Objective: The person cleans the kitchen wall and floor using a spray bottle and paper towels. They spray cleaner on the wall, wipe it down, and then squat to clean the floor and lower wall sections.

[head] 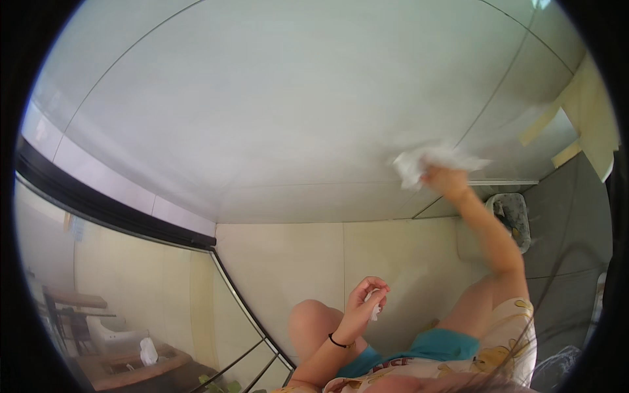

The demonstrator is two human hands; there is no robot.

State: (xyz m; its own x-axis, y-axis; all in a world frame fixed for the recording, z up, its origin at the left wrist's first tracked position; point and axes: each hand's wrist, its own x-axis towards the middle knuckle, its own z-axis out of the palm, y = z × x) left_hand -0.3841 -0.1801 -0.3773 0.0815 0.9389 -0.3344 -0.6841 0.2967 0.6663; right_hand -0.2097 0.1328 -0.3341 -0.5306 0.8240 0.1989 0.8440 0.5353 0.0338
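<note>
My right hand [447, 182] presses a white tissue or thin cloth [408, 164] to the lower part of a smooth, pale wall [275, 108]. Hand and cloth are blurred, and the cloth spreads out on both sides of the fingers. Closer to my body, above my knee, my left hand [361, 304] has its fingers curled around a small crumpled white tissue [375, 312]. Part of that tissue shows between thumb and fingers. A dark band circles my left wrist.
At right, a whitish bin [521, 201] stands beside a dark grey wall [570, 211] with pale tape [567, 153] above. Pale floor tiles [280, 265] lie below. A black-framed glass partition [236, 294] borders the left; wooden furniture [132, 376] is beyond it.
</note>
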